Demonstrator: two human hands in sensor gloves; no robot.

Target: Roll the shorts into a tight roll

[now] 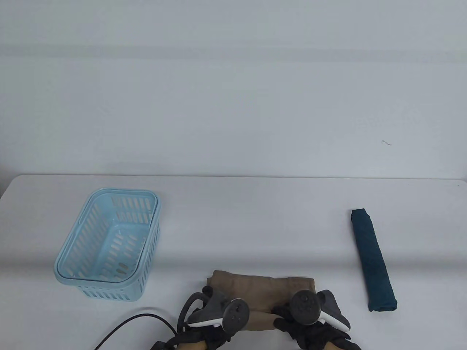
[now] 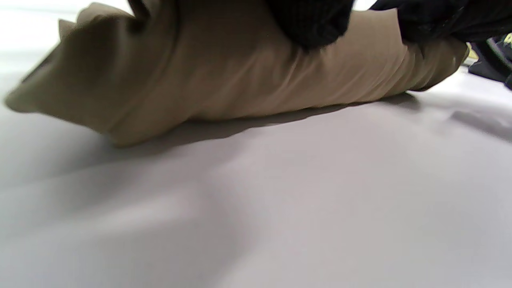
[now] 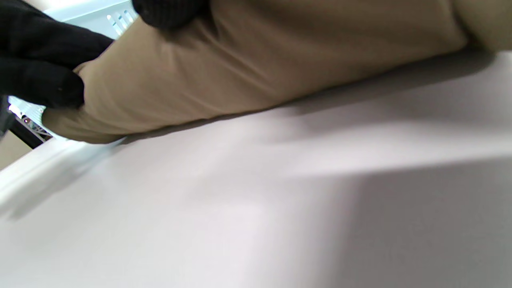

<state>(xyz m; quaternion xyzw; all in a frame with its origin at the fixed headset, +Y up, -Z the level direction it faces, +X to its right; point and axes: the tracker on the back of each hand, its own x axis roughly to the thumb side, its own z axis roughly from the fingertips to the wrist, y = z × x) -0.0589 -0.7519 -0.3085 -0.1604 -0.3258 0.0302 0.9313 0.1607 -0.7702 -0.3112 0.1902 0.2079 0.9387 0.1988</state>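
Lying at the near edge of the white table (image 1: 255, 226), the tan cloth shorts (image 1: 261, 286) form a partly wound bundle, with a flat folded part on the far side and a rolled part under the hands. In the table view the left hand (image 1: 209, 315) sits at the bundle's left end and the right hand (image 1: 313, 317) at its right end, each in a black glove with a grey and white tracker on its back. The trackers hide most of the fingers here. A light blue slotted plastic basket (image 1: 109, 244) stands well to the left, and a dark teal rolled cloth (image 1: 373, 259) lies well to the right, apart from the shorts. A black cable (image 1: 124, 326) curves along the near edge left of the hands.

In the left wrist view the tan roll (image 2: 224, 76) rests on the table, its shadow beneath it. Black gloved fingers (image 2: 312, 20) curl down over the top of the fabric and grip it; the picture is somewhat blurred.

In the right wrist view the roll (image 3: 256, 60) runs across the upper part, with black gloved fingers (image 3: 40, 68) pressed round its end and another fingertip (image 3: 168, 12) bent onto its top, holding the cloth. A bit of the blue basket (image 3: 116, 18) shows behind.
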